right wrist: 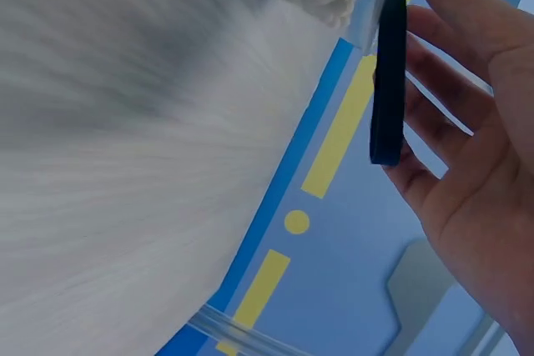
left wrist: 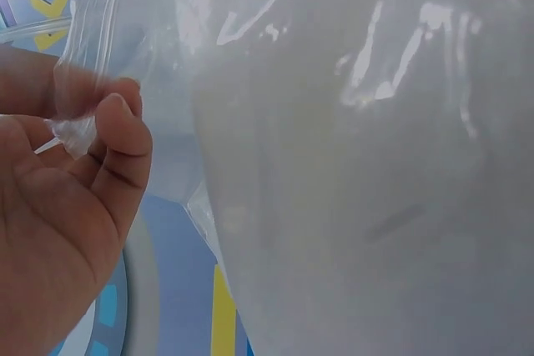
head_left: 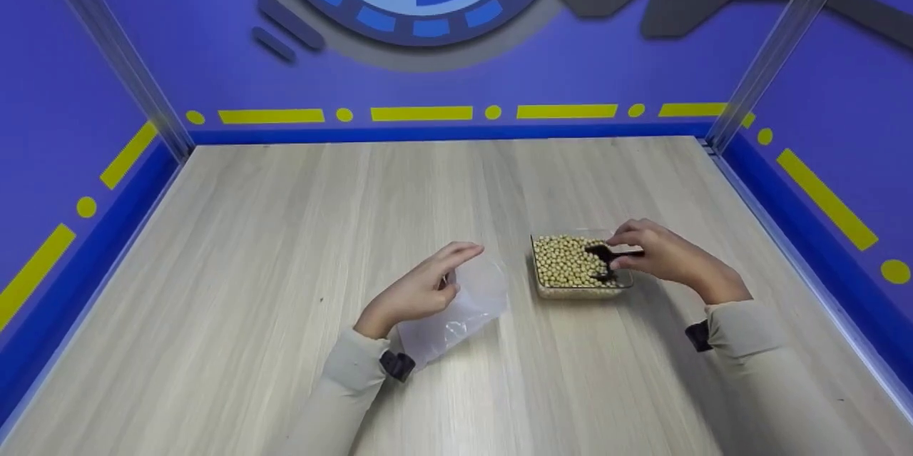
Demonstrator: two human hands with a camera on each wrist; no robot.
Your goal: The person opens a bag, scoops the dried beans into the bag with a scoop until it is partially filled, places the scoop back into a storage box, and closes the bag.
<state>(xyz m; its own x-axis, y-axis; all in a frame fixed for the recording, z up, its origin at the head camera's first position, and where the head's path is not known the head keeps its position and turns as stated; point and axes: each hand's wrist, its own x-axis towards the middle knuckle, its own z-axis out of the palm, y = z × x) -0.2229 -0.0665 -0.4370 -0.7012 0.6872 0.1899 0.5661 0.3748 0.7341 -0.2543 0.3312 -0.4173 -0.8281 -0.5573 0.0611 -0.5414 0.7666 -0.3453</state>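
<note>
A clear plastic zip bag [head_left: 456, 324] hangs from my left hand [head_left: 421, 288], whose thumb and fingers pinch it near the zip edge. In the left wrist view the bag [left wrist: 350, 164] fills most of the picture, creased and shiny. To its right stands a clear rectangular container [head_left: 583, 294] full of pale yellow beans [head_left: 560, 260]. My right hand [head_left: 663, 256] is over the container's right side and grips a black scoop [head_left: 603, 253] whose head is at the beans. The scoop's dark handle [right wrist: 389, 89] lies along my fingers in the right wrist view.
Both things are on a light wood-grain table [head_left: 285, 228]. Blue panels [head_left: 442, 88] with yellow marks enclose its back and sides, with metal posts at the back corners. Each sleeve carries a black wrist device [head_left: 397, 365].
</note>
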